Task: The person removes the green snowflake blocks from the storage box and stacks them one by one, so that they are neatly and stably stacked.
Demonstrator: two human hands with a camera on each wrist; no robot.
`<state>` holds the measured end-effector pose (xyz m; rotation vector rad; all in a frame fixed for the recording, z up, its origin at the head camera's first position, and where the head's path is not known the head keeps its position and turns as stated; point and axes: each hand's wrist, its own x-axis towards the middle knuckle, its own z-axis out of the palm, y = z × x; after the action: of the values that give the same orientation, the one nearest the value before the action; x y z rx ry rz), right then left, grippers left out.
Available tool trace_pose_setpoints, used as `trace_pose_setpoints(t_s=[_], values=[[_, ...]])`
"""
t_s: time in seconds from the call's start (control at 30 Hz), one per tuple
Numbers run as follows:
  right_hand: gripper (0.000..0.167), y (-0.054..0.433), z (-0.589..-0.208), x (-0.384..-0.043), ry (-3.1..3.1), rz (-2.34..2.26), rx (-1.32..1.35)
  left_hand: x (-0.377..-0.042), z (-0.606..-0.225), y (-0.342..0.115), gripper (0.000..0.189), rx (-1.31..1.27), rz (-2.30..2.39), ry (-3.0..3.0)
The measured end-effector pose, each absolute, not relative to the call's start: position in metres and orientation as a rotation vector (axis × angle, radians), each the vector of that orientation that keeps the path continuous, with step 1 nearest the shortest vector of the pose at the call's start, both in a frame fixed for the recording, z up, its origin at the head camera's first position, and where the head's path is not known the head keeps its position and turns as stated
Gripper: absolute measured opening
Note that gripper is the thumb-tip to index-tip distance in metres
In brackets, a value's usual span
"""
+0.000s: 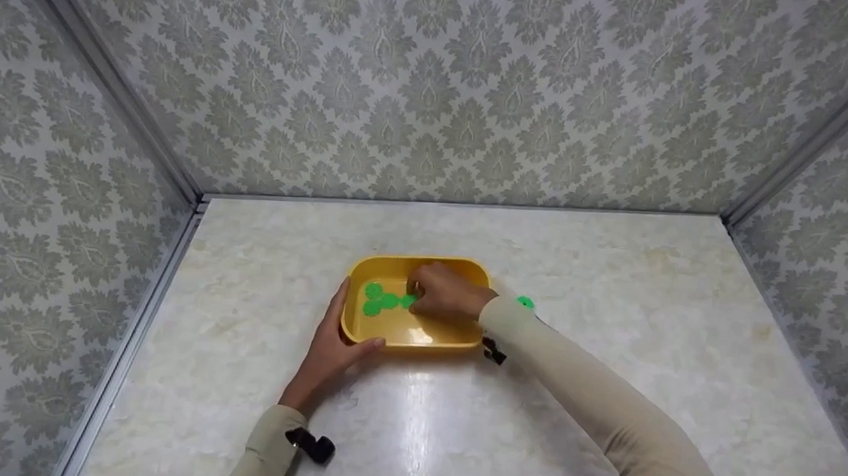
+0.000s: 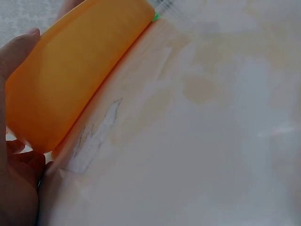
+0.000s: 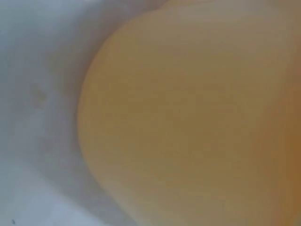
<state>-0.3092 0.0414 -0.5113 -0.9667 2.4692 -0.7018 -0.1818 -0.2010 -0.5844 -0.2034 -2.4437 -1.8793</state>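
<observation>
A yellow plastic tray (image 1: 418, 345) stands on the table, tilted up toward the left hand in the left wrist view. My left hand (image 1: 331, 342) grips its left end, thumb at the front rim and fingers round the outer wall; the orange-looking wall (image 2: 75, 70) fills that hand's view. Inside the tray, several green scalloped discs (image 1: 384, 300) lie joined together at the left. My right hand (image 1: 446, 291) reaches in over the right wall, curled fingers pinching the green disc (image 1: 407, 301) at the right end of that group. The right wrist view holds mostly blurred tray wall (image 3: 188, 113).
Another green disc (image 1: 525, 301) lies on the table just right of the tray, partly behind the right sleeve (image 1: 591, 377). The pale marbled table (image 1: 286, 245) ends at patterned walls (image 1: 431, 93) at the back and both sides. Black straps hang from both wrists.
</observation>
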Motion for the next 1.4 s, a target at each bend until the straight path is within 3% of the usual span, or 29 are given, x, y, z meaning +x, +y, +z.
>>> trace_pose_setpoints(t_s=[0.23, 0.63, 1.4], values=[[0.012, 0.045, -0.511, -0.306, 2.459, -0.703, -0.911, -0.181, -0.584, -0.203, 0.12, -0.205, -1.859, -2.451], [0.035, 0.061, -0.494, -0.303, 2.472, -0.807, -1.065, -0.184, -0.584, -0.2, 0.121, -0.206, -1.844, -2.457], [0.026, 0.088, -0.472, -0.282, 2.479, -0.9, -1.096, -0.182, -0.585, -0.2, 0.121, -0.216, -1.877, -2.444]])
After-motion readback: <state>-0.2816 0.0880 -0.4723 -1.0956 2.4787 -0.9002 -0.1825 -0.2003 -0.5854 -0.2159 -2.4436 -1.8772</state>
